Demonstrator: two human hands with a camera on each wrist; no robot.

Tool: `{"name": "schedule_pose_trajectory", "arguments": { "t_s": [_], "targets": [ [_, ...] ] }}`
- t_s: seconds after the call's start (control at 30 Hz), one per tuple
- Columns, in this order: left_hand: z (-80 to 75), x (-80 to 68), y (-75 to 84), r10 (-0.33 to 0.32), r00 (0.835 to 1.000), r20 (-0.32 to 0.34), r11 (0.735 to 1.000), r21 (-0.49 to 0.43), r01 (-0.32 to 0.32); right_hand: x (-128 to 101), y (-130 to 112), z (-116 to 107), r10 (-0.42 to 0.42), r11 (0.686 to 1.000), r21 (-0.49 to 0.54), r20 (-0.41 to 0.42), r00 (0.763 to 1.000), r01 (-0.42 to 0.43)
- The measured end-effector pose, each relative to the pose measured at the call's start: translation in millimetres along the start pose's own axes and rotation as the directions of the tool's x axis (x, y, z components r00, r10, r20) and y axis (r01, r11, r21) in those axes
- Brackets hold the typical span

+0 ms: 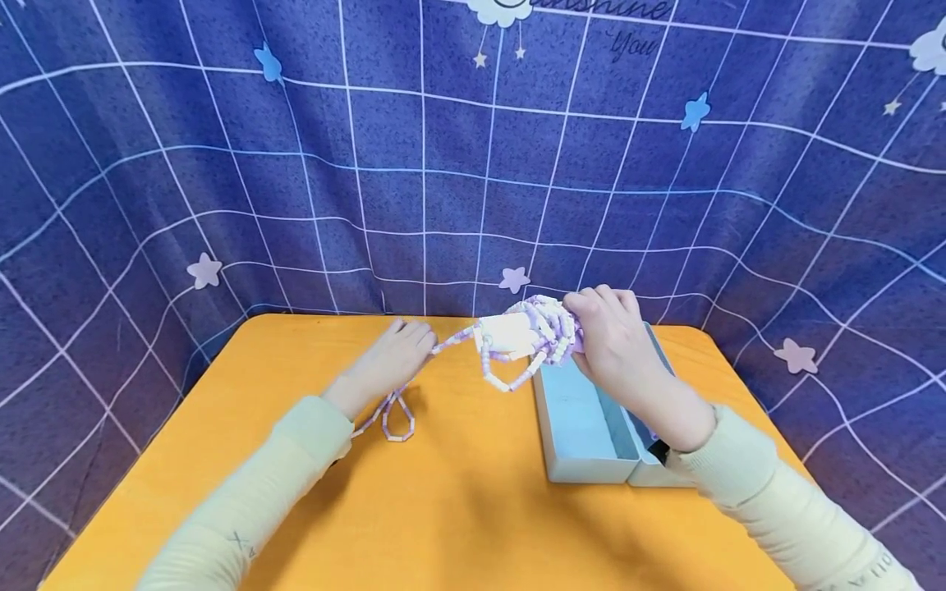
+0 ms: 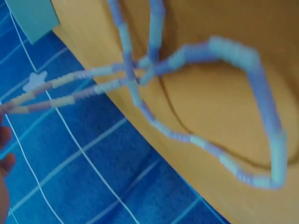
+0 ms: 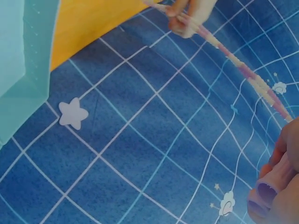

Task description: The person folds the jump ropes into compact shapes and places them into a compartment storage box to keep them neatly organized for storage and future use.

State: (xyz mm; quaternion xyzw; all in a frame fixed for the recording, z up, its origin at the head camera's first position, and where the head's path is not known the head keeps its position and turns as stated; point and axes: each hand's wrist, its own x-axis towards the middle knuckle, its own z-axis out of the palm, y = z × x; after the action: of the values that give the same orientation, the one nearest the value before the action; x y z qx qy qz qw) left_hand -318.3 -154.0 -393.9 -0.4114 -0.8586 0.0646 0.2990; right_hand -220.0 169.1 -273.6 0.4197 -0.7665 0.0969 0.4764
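A beaded rope [image 1: 517,345] of short white and lilac segments is wound in a thick bundle above the orange table [image 1: 458,492]. The right hand [image 1: 613,332] curls round that bundle, over an open pale-blue box [image 1: 584,427]. The left hand [image 1: 395,357] pinches the trailing strand, whose loop lies on the table.

In the head view, the right hand [image 1: 613,341] covers the far end of the coiled bead rope [image 1: 534,335], so the grip beneath cannot be made out, and the right forearm hides the near right corner of the open box [image 1: 584,427]. The left hand [image 1: 392,357] hides where the rope passes under its fingers. In the left wrist view the rope is blurred, and the hand is cut off at the left edge. In the right wrist view, the box runs off the upper left edge.
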Motion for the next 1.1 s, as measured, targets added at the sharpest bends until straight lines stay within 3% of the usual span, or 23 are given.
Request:
{"name": "schedule_pose_trajectory", "arguments": {
  "t_s": [0.13,0.3,0.53,0.83,1.1],
  "targets": [
    [4.2,0.7,17.6,-0.035,0.996,0.077,0.999,0.007,0.035,5,-4,5,0.030,1.000,-0.009,-0.002,1.000,-0.030],
    [7.2,0.8,39.5,-0.038,0.991,0.131,0.998,0.044,0.033,10,-7,9,0.094,0.992,-0.084,0.000,0.996,-0.094],
    [1.5,0.4,62.6,-0.011,0.993,0.119,0.999,0.052,0.005,12,-3,15,0.179,0.967,-0.180,-0.021,0.984,-0.179],
    [-6.6,-8.0,88.5,0.068,0.995,0.078,0.987,0.140,-0.079,10,6,24,0.201,0.930,-0.299,-0.068,0.977,-0.213],
    [-22.2,-19.0,101.7,0.082,0.994,0.068,0.983,0.156,-0.092,3,15,29,0.256,0.918,-0.313,-0.004,0.967,-0.245]
  ]
}}
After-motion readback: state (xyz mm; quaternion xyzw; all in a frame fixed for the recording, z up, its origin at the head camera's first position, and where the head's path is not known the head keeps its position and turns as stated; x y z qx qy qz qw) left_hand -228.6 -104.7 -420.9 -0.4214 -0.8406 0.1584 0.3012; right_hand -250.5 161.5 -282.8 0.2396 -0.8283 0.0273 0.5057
